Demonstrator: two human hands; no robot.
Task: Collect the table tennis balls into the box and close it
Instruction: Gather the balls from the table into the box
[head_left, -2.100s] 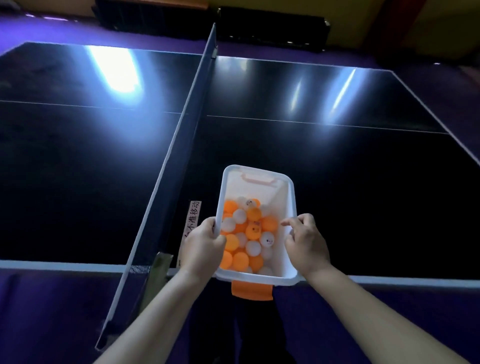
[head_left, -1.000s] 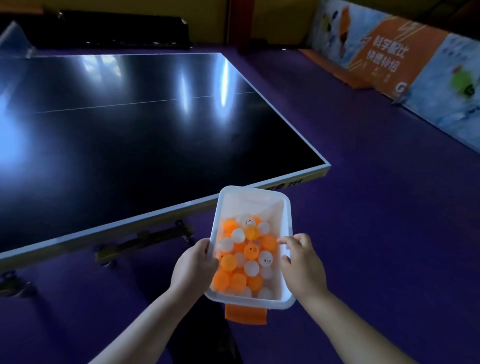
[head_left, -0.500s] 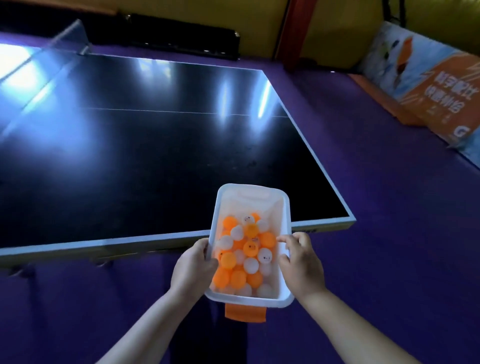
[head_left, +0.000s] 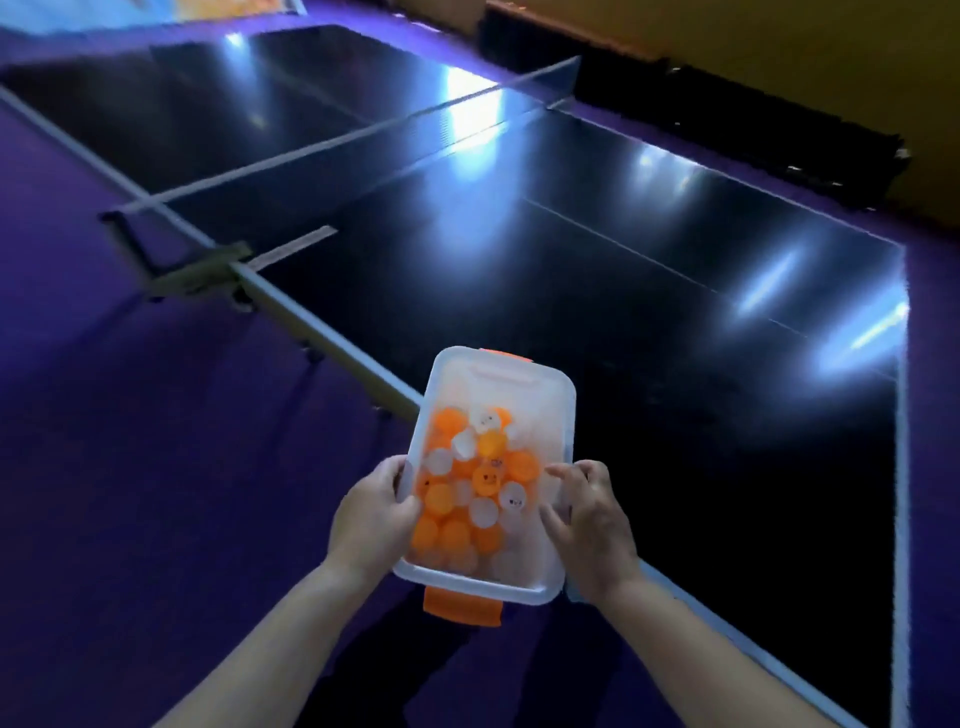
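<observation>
I carry a translucent white plastic box (head_left: 519, 387) in the air in front of me, over the near edge of the table tennis table. Several orange and white table tennis balls (head_left: 480, 486) fill its near half. An orange latch (head_left: 462, 608) hangs from the box's near end, and another orange latch (head_left: 506, 354) shows at the far end. My left hand (head_left: 371, 519) grips the left rim with the thumb over it. My right hand (head_left: 589, 519) holds the right side, fingers curled on the rim. No lid is in view.
The dark table tennis table (head_left: 597, 270) stretches ahead and to the right, its white edge running under the box. The net (head_left: 332, 140) crosses it at upper left, with its clamp post (head_left: 208, 267) sticking out. Purple floor (head_left: 130, 467) lies to the left.
The view has swung left, so the net and the table's other half have come into sight. The box stays in both hands, now partly over the table edge rather than over the floor.
</observation>
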